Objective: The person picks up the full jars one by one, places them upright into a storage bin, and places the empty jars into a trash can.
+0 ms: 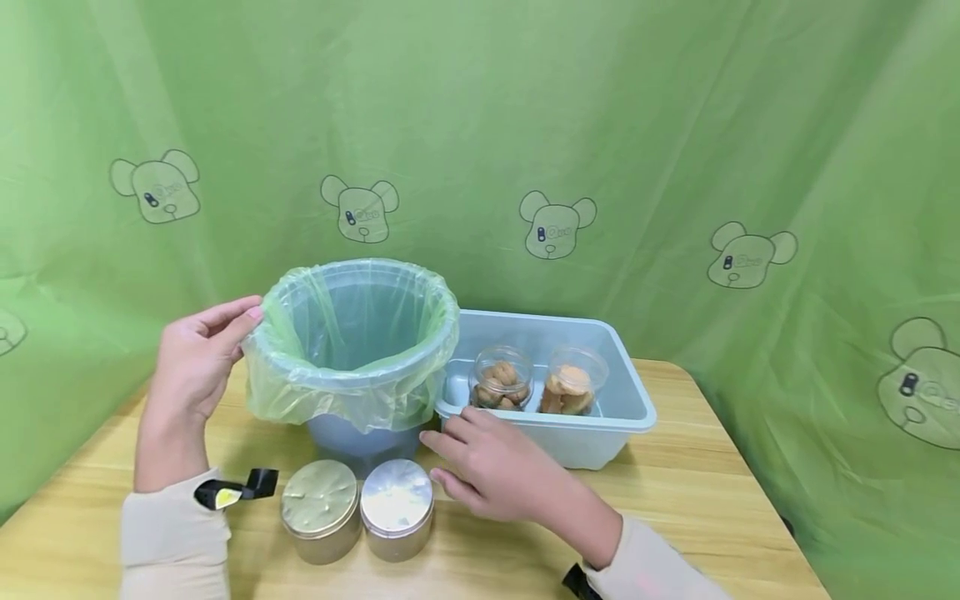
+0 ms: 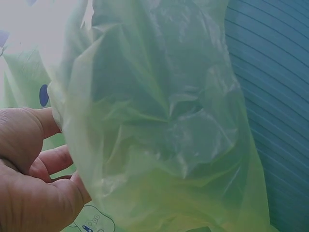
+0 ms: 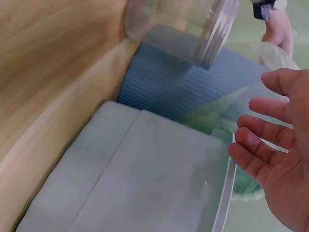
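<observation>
- Largest is the green curtain (image 1: 645, 125), printed with outlined bear heads, which spans the background from 9 through 12 to 3 o'clock.
- The wood-grain bench (image 1: 675, 508) lies below it, carrying everything else.
- A blue bin (image 1: 348, 437) stands upright on the bench, left of centre, at the tub's 9 o'clock.
- A translucent green bag (image 1: 330, 400) lines the bin, its edge folded out and hanging around the rim.
- The pale blue tub (image 1: 607, 442) sits just beside the bin, at its 3 o'clock.
- Of the two hands, the left hand (image 1: 195, 358) pinches the bag's edge at the bin's 9 o'clock.
- The right hand (image 1: 495, 471) is at the tub's 7 o'clock, relaxed, fingers slightly bent and holding nothing; whether it touches the tub's rim, I cannot tell.
- Two lidded jars stand upright side by side at the bin's 6 o'clock: the gold-topped jar (image 1: 319, 504) on the left and the silver-topped jar (image 1: 397, 504) on the right.
- Inside the tub, toward its 7 o'clock, is a clear jar of walnuts (image 1: 501, 383); at that jar's 3 o'clock is a clear jar of light-brown pieces (image 1: 572, 383).
</observation>
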Action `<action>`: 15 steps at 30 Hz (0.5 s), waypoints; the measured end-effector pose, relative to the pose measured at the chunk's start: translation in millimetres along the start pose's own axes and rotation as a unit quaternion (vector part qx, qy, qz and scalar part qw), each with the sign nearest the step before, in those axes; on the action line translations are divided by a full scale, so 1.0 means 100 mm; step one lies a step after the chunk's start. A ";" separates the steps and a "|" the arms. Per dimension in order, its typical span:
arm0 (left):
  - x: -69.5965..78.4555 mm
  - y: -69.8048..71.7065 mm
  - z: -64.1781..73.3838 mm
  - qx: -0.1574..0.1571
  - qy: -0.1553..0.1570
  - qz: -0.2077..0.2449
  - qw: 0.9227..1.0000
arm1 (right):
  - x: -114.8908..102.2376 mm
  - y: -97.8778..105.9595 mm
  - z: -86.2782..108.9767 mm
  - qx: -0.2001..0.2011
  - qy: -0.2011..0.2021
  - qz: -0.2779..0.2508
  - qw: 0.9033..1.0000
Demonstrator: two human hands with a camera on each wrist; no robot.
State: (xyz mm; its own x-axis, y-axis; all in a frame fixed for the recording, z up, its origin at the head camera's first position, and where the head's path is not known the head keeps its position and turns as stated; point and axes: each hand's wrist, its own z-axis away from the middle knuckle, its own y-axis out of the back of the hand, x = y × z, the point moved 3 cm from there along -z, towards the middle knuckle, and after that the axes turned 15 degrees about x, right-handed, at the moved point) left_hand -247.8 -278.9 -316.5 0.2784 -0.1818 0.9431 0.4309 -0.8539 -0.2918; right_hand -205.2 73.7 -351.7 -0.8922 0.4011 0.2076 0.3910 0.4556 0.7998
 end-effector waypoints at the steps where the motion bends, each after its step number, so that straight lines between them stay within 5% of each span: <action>1: 0.00 0.00 0.00 0.001 0.001 -0.001 1.000 | -0.02 -0.02 -0.01 -0.008 0.006 -0.001 1.000; 15: 0.00 0.00 0.00 0.001 0.007 -0.001 1.000 | -0.28 -0.39 -0.10 -0.097 0.055 -0.035 0.993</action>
State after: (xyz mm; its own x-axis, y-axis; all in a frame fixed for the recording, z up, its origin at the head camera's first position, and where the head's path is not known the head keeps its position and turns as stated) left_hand -247.9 -279.2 -316.8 0.2660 -0.1869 0.9457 0.4332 -0.8532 -0.2905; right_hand -197.8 36.5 -382.6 -0.9392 0.2794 0.1998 0.2859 0.3138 0.9054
